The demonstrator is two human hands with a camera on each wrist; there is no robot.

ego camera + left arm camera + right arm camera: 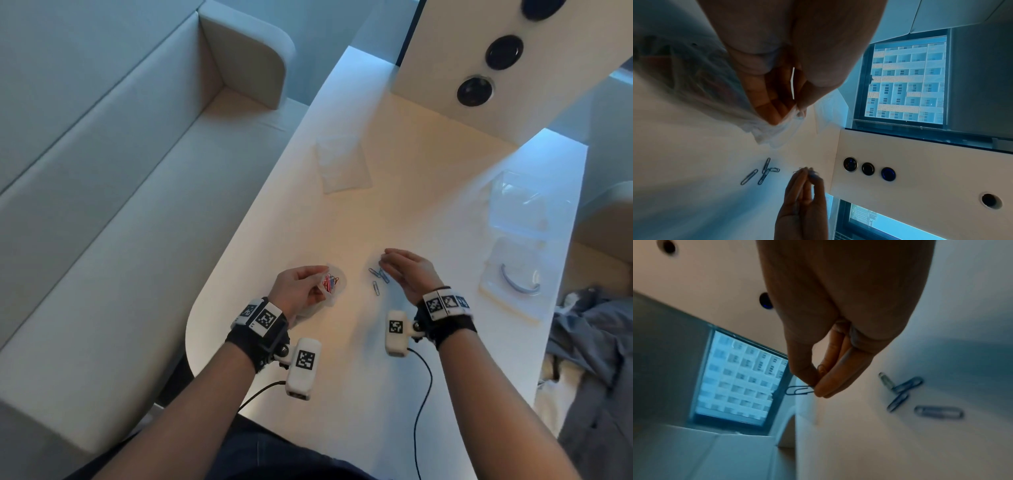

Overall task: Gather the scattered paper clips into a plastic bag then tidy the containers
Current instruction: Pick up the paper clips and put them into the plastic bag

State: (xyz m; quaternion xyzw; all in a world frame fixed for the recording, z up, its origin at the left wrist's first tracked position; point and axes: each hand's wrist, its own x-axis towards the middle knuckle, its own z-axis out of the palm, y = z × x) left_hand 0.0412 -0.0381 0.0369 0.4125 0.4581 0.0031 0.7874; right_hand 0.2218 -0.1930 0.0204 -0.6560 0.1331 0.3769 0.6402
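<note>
My left hand (pixel 301 286) grips a small clear plastic bag (pixel 334 284) by its mouth, with red and blue clips showing inside; in the left wrist view the bag (pixel 768 133) bunches under my curled fingers. To its right, my right hand (pixel 402 270) pinches one blue paper clip (pixel 798 390) between thumb and fingertips just above the white table (pixel 342 222). Several blue clips (pixel 378 279) lie loose on the table beside that hand, also seen as a small cluster of clips (pixel 902 391) in the right wrist view and as clips (pixel 760 173) in the left wrist view.
A flat empty plastic bag (pixel 342 164) lies farther back on the table. Clear plastic containers (pixel 517 202) and a flat packet with a curved blue item (pixel 513 277) sit at the right edge. A white panel with dark round sockets (pixel 479 92) stands behind. A sofa (pixel 102 171) is left.
</note>
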